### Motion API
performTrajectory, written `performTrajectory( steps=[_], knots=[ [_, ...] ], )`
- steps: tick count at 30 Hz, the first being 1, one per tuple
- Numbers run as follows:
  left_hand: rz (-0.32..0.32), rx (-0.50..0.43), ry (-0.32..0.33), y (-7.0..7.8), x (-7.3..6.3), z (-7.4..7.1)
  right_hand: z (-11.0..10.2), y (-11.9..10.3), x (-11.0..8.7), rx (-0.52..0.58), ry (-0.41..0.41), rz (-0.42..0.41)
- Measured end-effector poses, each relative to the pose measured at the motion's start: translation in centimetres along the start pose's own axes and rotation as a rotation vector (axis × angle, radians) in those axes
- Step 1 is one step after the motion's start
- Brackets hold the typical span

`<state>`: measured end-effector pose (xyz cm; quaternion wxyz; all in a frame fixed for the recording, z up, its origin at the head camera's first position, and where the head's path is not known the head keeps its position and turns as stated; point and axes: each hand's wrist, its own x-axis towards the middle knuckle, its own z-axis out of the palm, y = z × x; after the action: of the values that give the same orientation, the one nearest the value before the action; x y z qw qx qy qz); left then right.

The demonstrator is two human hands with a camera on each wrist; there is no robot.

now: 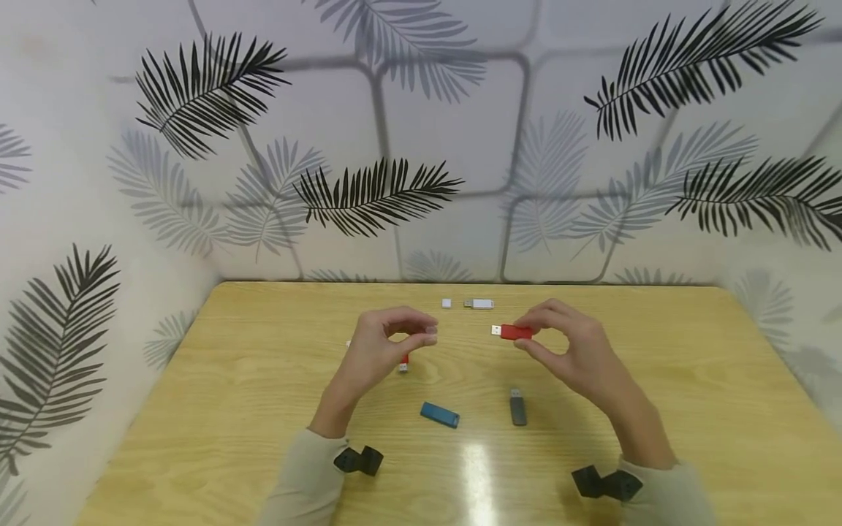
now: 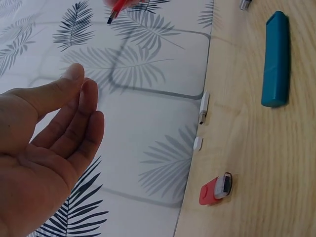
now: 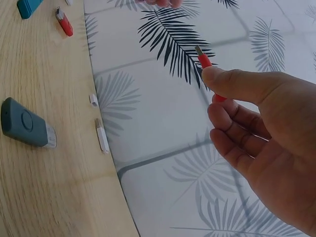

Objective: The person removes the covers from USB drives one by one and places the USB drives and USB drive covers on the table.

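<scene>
Sleeves (image 1: 667,497) nearest; right hand (image 1: 582,351) pinches red USB stick (image 1: 513,332).

This is an indoor room, seen at one end of a surface (image 1: 237,409); whether home or office cannot be told. The surface has a light, yellowish wood grain and a bright patch of reflected light (image 1: 476,478). A pale wall (image 1: 450,120) stands right behind it, decorated with black and grey palm leaves (image 1: 381,197) and rounded grey outlines.
</scene>
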<state>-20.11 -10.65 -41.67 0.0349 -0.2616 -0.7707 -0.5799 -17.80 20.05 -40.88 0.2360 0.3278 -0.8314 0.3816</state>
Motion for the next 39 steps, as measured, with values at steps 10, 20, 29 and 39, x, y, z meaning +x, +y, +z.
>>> performTrajectory(
  steps=[10,20,29,39],
  knots=[
    [-0.069,0.018,0.017,-1.1,-0.5,0.6,1.5,0.7,-0.1,-0.033,-0.010,0.066],
    [-0.147,0.063,0.023,-2.4,-1.0,0.8,3.7,1.4,-0.6,-0.040,-0.058,0.142],
    [-0.196,0.170,0.064,-3.2,-0.8,1.1,5.0,2.3,-1.2,-0.021,-0.088,0.210],
    [-0.196,0.217,0.000,-3.8,0.6,2.2,5.1,3.6,-1.8,-0.029,-0.064,0.262]
  ],
)
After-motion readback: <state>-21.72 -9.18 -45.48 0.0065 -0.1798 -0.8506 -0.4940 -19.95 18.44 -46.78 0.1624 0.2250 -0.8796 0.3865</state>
